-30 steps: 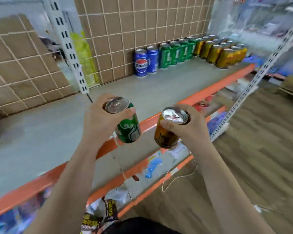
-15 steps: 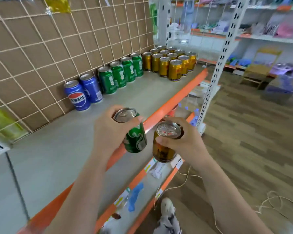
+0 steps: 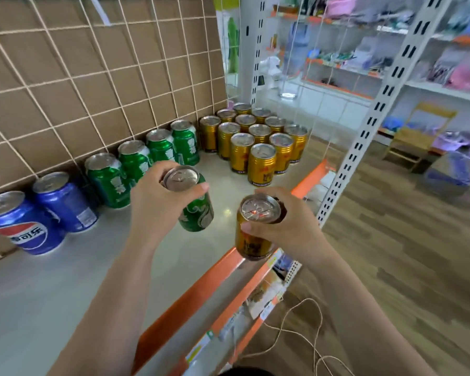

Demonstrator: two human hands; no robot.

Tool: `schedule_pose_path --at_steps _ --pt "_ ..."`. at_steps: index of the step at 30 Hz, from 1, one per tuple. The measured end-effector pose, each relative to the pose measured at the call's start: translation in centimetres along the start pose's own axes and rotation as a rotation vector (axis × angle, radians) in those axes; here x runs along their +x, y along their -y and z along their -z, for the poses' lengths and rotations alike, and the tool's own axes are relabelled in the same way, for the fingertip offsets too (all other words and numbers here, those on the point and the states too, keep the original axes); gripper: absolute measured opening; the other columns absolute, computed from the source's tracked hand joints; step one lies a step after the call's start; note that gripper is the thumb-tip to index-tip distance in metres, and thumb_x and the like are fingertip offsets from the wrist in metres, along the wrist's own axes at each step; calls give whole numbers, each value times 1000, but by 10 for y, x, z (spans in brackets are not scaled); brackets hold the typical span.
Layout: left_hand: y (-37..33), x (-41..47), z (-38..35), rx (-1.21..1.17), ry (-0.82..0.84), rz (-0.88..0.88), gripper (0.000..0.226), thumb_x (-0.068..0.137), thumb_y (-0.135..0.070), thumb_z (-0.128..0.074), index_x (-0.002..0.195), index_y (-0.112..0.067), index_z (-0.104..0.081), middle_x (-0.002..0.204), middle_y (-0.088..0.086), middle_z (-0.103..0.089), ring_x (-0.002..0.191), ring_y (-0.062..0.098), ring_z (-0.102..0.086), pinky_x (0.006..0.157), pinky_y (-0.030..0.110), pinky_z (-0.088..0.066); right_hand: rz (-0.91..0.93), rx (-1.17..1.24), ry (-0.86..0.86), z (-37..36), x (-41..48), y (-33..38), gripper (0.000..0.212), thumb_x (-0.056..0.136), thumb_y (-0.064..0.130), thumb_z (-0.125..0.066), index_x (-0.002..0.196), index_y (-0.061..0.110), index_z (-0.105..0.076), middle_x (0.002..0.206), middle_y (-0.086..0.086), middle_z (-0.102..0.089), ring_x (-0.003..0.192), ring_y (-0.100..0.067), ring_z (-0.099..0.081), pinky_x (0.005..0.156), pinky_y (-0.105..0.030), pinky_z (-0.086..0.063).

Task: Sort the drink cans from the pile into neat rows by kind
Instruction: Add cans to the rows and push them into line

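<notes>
Left hand (image 3: 158, 204) covers the near side of the green can (image 3: 198, 215). Right hand (image 3: 291, 226) hides the far side of the gold can (image 3: 251, 241). Rear gold cans (image 3: 244, 119): tops only, bodies occluded. Far shelves (image 3: 364, 58) blurred, goods unidentifiable. Forearms cut off at the bottom edge.

Glossy metal cans (image 3: 261, 164); smooth matt shelf (image 3: 52, 280); wood-grain floor (image 3: 391, 253).

On the shelf (image 3: 52, 294), along the mesh back (image 3: 92, 77): two cola cans (image 3: 63, 207) at 9 o'clock, a four-can row (image 3: 136, 161) at 11, a can block (image 3: 258, 147) at 12. Before them, the left hand (image 3: 155, 204) holds the near-left can (image 3: 198, 213), the right hand (image 3: 293, 226) the near-right can (image 3: 251, 242).
</notes>
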State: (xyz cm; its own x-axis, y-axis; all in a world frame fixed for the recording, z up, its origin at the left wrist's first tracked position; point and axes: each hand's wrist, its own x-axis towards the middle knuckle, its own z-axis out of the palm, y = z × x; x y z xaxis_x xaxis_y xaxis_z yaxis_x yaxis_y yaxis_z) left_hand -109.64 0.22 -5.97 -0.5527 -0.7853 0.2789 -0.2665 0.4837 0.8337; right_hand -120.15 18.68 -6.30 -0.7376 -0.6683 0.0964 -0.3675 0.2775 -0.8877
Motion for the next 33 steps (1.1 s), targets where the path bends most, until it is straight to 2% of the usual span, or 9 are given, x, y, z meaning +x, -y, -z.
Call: schedule_pose_path --at_steps 3,6,12,15,19,24,26,28,33 --pt "2 24 -11 62 -1 47 49 61 -44 -82 100 -24 -62 93 -10 -64 87 10 -58 67 17 -41 27 9 64 7 37 -2 59 61 34 -85 112 28 -58 107 13 -63 96 4 -58 80 -11 -45" --pt "7 43 -25 148 -66 79 53 61 -53 -79 104 -29 -60 97 -12 -63 93 11 -58 75 26 -45 78 31 130 14 71 -4 52 62 30 -85 106 32 -56 98 20 -61 89 14 -55 71 -3 -42" --pt "8 72 -53 263 -179 160 56 63 -54 -77 109 -28 -60 101 -13 -61 95 10 -54 79 26 -39 167 16 334 26 131 -22 56 62 33 -85 109 32 -55 103 17 -61 95 3 -58 76 -9 -46" --pt "9 83 -65 285 -219 231 56 62 -49 -80 108 -22 -63 104 -8 -64 95 13 -57 78 25 -39 187 17 453 35 158 -29 60 60 33 -86 112 33 -55 104 22 -58 98 9 -54 75 -2 -41" --pt "5 97 -86 317 -286 331 53 62 -47 -82 106 -23 -66 100 -3 -67 93 17 -59 76 29 -46 259 -5 585 46 195 -33 61 59 38 -85 109 39 -51 103 30 -53 98 17 -49 77 1 -38" --pt "0 105 -100 380 -358 406 67 61 -51 -81 118 -20 -63 112 0 -66 102 19 -60 85 33 -48 309 163 756 57 225 -24 62 57 45 -81 111 35 -53 103 24 -59 99 11 -54 80 -8 -46" --pt "-4 109 -103 405 -382 426 66 62 -47 -79 120 -20 -62 115 3 -66 105 21 -59 87 34 -47 338 208 787 59 236 -17 61 55 47 -75 111 35 -52 99 26 -58 97 12 -54 78 -9 -47" --pt "-9 113 -105 414 -394 443 66 62 -43 -73 122 -19 -61 117 5 -66 108 23 -59 89 35 -46 381 214 787 60 248 -11 60 58 44 -78 112 34 -53 97 28 -57 95 13 -54 75 -7 -46" --pt "-8 128 -108 441 -373 444 68 65 -41 -81 125 -16 -59 120 7 -63 108 26 -58 86 34 -46 429 207 685 53 286 -3 56 61 39 -80 112 26 -59 100 16 -64 93 3 -59 76 -13 -50"
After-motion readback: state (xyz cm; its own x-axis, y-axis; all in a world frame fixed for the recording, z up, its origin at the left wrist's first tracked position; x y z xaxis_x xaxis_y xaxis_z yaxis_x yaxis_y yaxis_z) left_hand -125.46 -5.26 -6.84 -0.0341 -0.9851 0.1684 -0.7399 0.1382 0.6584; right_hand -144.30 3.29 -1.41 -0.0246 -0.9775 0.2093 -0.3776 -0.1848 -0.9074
